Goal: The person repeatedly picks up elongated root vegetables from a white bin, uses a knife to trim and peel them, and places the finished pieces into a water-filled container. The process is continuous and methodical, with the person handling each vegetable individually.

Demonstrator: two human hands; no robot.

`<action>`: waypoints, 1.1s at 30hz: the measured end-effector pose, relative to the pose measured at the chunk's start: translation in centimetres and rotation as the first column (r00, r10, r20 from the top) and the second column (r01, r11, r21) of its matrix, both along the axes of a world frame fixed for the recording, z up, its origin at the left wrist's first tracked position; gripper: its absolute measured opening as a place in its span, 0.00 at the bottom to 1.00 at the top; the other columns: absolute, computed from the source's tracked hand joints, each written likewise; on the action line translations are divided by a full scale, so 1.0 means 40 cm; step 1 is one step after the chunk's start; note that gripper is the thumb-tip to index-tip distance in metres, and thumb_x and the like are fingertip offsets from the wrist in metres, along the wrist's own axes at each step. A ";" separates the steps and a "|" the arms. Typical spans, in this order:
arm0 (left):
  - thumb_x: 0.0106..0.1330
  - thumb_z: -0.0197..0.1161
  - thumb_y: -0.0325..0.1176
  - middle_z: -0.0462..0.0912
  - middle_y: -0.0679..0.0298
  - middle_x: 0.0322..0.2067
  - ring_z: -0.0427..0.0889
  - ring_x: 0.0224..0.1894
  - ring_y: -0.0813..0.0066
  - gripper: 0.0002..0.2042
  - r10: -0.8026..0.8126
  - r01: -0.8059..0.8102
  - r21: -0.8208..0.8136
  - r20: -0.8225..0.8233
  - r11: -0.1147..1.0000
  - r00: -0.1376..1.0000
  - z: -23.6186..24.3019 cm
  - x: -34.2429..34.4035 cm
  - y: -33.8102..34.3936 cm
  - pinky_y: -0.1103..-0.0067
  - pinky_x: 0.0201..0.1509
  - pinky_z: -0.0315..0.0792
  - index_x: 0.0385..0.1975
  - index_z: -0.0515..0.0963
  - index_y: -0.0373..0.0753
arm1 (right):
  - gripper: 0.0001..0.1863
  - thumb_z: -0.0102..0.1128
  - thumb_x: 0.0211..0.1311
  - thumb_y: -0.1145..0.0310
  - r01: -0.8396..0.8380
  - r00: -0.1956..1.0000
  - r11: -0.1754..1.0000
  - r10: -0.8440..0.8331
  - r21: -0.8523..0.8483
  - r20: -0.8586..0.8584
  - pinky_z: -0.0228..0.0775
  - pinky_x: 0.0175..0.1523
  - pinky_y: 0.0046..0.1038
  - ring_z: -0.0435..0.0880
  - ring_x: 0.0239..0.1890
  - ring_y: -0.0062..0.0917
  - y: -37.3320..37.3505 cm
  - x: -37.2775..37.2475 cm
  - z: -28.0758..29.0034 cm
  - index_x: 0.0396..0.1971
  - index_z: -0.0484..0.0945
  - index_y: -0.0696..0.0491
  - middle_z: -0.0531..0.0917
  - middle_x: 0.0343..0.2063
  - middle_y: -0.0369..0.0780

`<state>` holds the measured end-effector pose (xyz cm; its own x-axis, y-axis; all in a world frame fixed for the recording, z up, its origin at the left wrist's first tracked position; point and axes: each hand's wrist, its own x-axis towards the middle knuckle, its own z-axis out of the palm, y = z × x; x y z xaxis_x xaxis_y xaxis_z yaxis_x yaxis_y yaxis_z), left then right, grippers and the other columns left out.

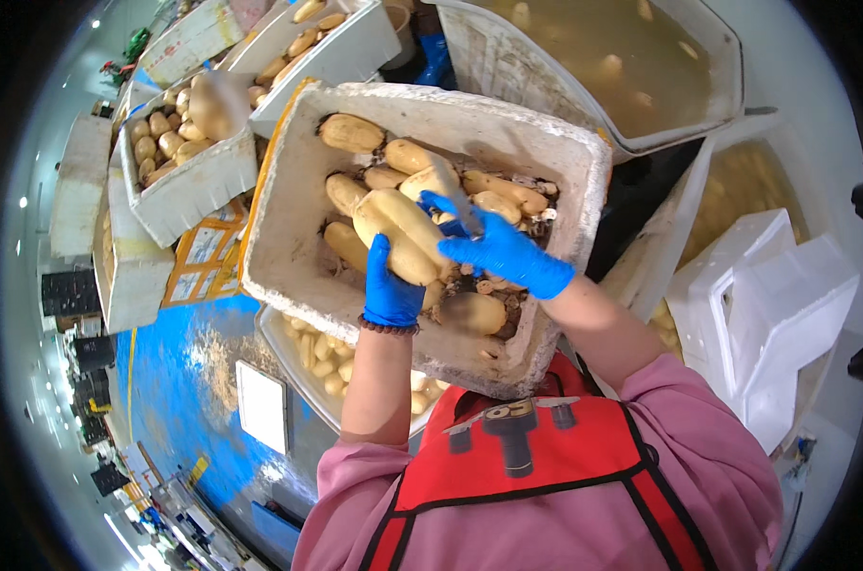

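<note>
Blue-gloved, held pale root [382,221] in left grip [393,290], blurred grey tool [465,211] in right grip [509,252], between edges of foam box [284,209]; probably needed steady hold, light pressure.

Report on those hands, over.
Left blue-gloved hand gripping yellow oblong root. Right blue-gloved hand holding blurred grey tool. White foam box beneath crowded.
</note>
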<state>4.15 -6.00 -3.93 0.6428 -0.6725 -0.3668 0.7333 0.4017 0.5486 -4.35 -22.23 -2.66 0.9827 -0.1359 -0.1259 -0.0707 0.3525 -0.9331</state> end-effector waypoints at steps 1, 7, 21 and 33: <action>0.63 0.54 0.53 0.64 0.52 0.62 0.66 0.62 0.55 0.37 -0.030 0.030 -0.005 0.042 1.000 0.999 -0.002 -0.003 -0.029 0.63 0.66 0.61 0.66 0.53 0.37 | 0.32 0.66 0.57 0.63 -0.013 1.000 1.000 0.013 0.006 0.000 0.68 0.53 0.24 0.76 0.46 0.20 0.004 -0.010 0.005 0.61 0.67 0.56 0.80 0.45 0.37; 0.65 0.46 0.63 0.55 0.55 0.67 0.58 0.67 0.60 0.40 -0.182 0.170 0.064 0.391 0.983 0.902 -0.043 0.026 -0.211 0.64 0.70 0.54 0.69 0.50 0.40 | 0.19 0.61 0.61 0.58 0.374 0.928 0.778 -0.317 0.506 -0.198 0.71 0.33 0.24 0.77 0.27 0.20 -0.143 -0.046 -0.069 0.47 0.75 0.55 0.79 0.27 0.35; 0.45 0.75 0.34 0.61 0.51 0.64 0.62 0.65 0.54 0.44 -0.943 -0.535 0.809 0.327 0.244 0.065 -0.349 0.285 -0.155 0.66 0.66 0.61 0.64 0.58 0.37 | 0.34 0.66 0.45 0.37 0.299 0.503 0.690 -0.701 -0.660 -0.505 0.67 0.25 0.29 0.72 0.24 0.24 -1.045 -0.102 -0.382 0.35 0.80 0.57 0.79 0.28 0.41; 0.41 0.79 0.38 0.68 0.52 0.56 0.74 0.53 0.59 0.46 -0.830 -0.321 0.910 0.382 0.261 0.407 -0.312 0.316 -0.204 0.65 0.54 0.73 0.61 0.58 0.42 | 0.26 0.62 0.54 0.43 0.099 0.496 0.746 -0.611 -0.659 -0.617 0.62 0.20 0.25 0.71 0.19 0.21 -1.090 -0.080 -0.472 0.26 0.80 0.56 0.78 0.22 0.38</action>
<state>16.79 -14.17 -16.42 0.7914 -0.5282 -0.3076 -0.2998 -0.7740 0.5577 -7.53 -65.84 -21.52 0.3655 -0.7352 -0.5709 -0.8049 0.0584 -0.5905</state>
